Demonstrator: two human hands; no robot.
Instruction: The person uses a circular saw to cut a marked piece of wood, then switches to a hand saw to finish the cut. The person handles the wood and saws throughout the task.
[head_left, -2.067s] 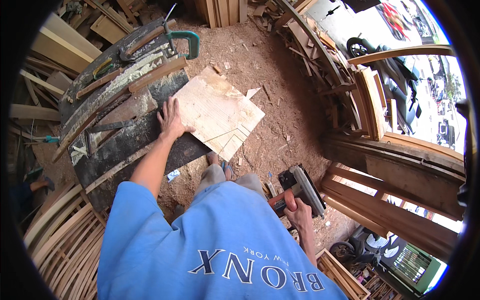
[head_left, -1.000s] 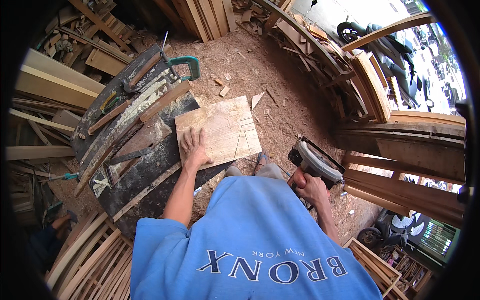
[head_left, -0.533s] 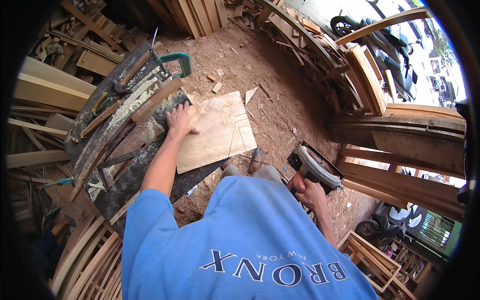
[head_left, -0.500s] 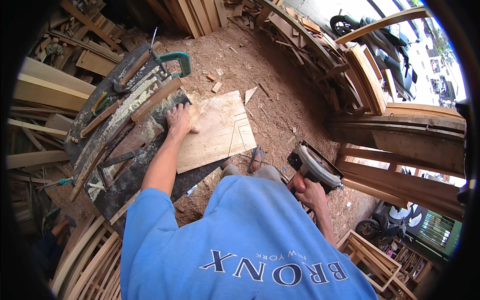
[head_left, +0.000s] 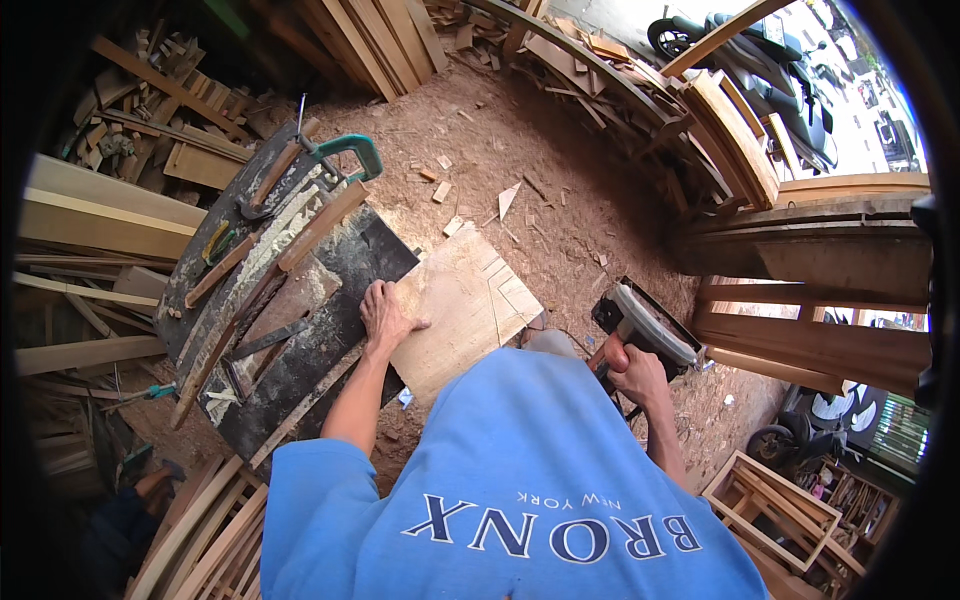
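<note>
My left hand [head_left: 385, 315] lies flat, fingers spread, on the left edge of a pale plywood board [head_left: 465, 305]. The board rests on a dark, worn workbench [head_left: 300, 330] and overhangs it to the right; pencil lines mark its right corner. My right hand [head_left: 632, 370] is closed around the handle of a circular saw [head_left: 645, 325] with a grey guard. The saw is held low at my right side, apart from the board.
A green clamp [head_left: 345, 152] and long wood strips [head_left: 265, 270] lie on the bench. Sawdust and offcuts cover the floor [head_left: 520, 150]. Stacked planks [head_left: 100, 215] stand left, curved timber and frames [head_left: 800, 340] right, scooters [head_left: 760, 70] at the far right.
My left hand slid from the board's middle to its left edge and stays pressed there. The saw has stayed low at my right side in my right hand. The view has shifted slightly.
</note>
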